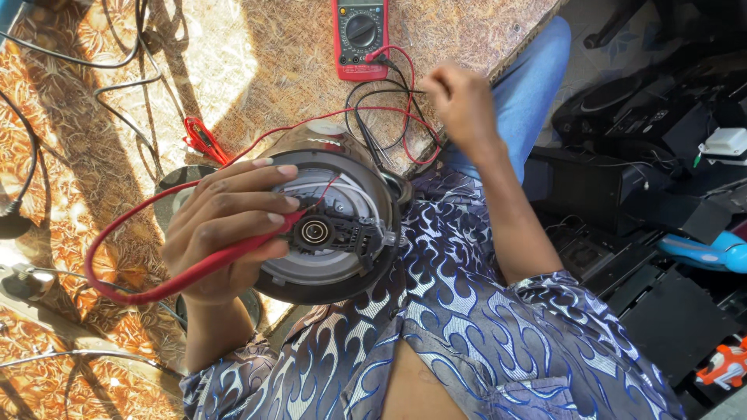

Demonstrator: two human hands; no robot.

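- While my left fingers (268, 194) clamp the red probe (233, 253), I keep its tip on the contacts at frame centre.
- The kettle base (331, 272) lies upturned against my lap, exposing those contacts.
- My right hand (465, 105), upper centre, has its fingers curled together near the black lead (366, 128); I cannot tell whether they pinch it.
- The red multimeter (361, 35) sits on the tabletop (257, 70) at top, dial readable.
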